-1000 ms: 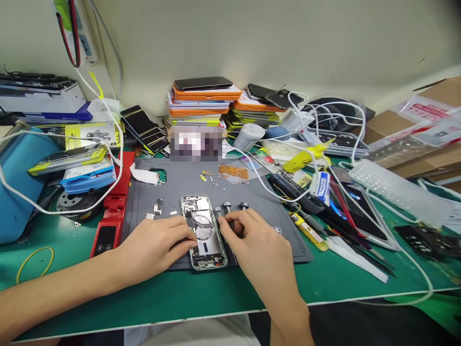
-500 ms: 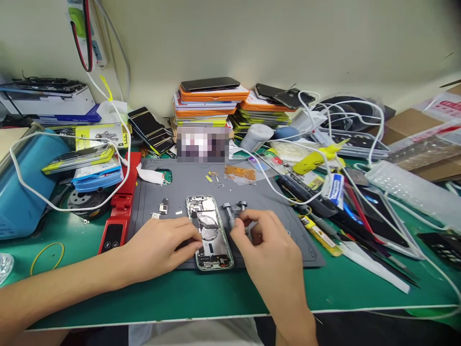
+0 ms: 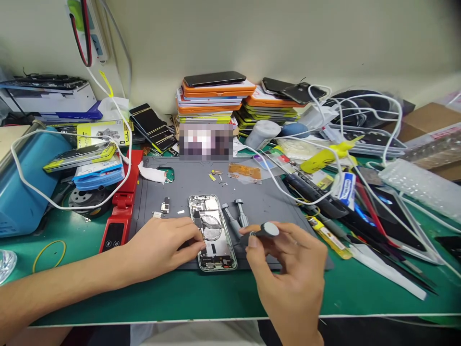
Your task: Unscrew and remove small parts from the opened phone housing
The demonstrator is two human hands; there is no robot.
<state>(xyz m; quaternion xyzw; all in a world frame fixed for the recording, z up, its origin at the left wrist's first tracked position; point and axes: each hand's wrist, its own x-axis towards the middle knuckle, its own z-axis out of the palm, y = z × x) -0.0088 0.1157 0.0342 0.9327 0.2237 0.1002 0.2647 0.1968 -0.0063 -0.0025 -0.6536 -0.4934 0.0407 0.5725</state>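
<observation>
An opened phone (image 3: 212, 230) with its insides showing lies on a grey work mat (image 3: 194, 185). My left hand (image 3: 162, 247) rests on the mat, its curled fingers pressed against the phone's left edge. My right hand (image 3: 291, 269) is raised just right of the phone, its fingers closed on a small grey screwdriver (image 3: 264, 230) with its round cap facing me. Two more screwdrivers (image 3: 236, 216) lie on the mat beside the phone. Small screws and parts (image 3: 163, 207) are scattered on the mat.
Stacks of boxed phones (image 3: 216, 98) stand at the wall. White cables (image 3: 324, 144), tweezers, tools and a yellow bottle (image 3: 324, 156) crowd the right side. A red device (image 3: 117, 218) and a blue box (image 3: 21, 187) sit at the left. The green table's edge (image 3: 180, 322) runs close to me.
My right hand picked a screwdriver from the group beside the phone and lifted it toward me. My left hand stayed on the phone. The view shifted slightly.
</observation>
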